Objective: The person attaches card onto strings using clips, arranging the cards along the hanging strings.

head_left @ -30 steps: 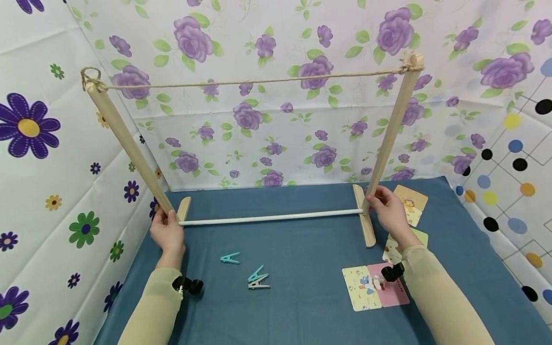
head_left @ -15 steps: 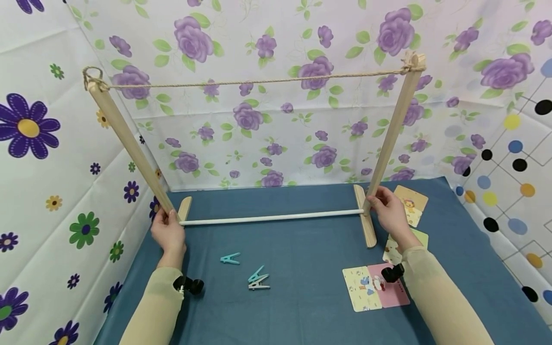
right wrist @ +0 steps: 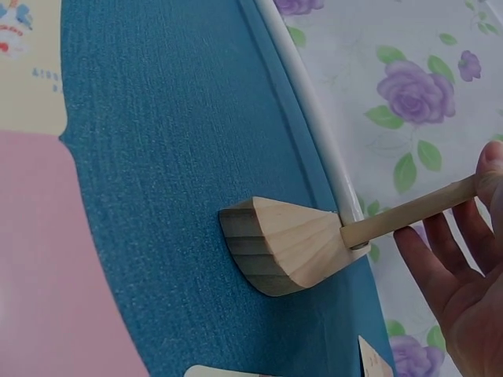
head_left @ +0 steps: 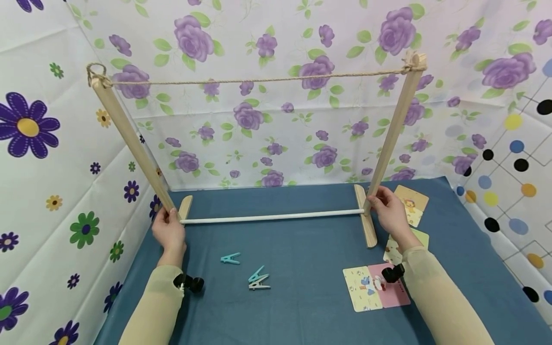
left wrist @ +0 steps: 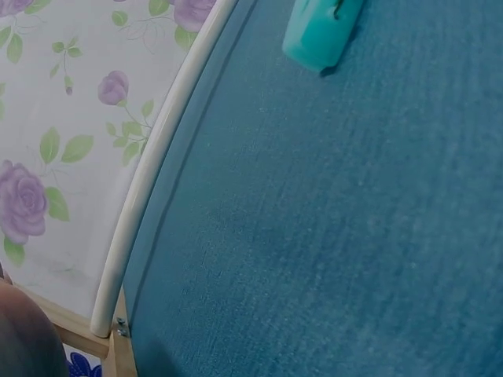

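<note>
Hands, left hand (head_left: 169, 232) and right hand (head_left: 389, 211), grip wooden posts (head_left: 131, 139) on blue cloth (head_left: 302, 249) amid floral walls (head_left: 267, 129).

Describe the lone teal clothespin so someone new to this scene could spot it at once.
On the blue tablecloth, look in front of the white bar of the wooden rack. The teal clothespin lies alone, left of the teal-and-white pair of clips.
</note>
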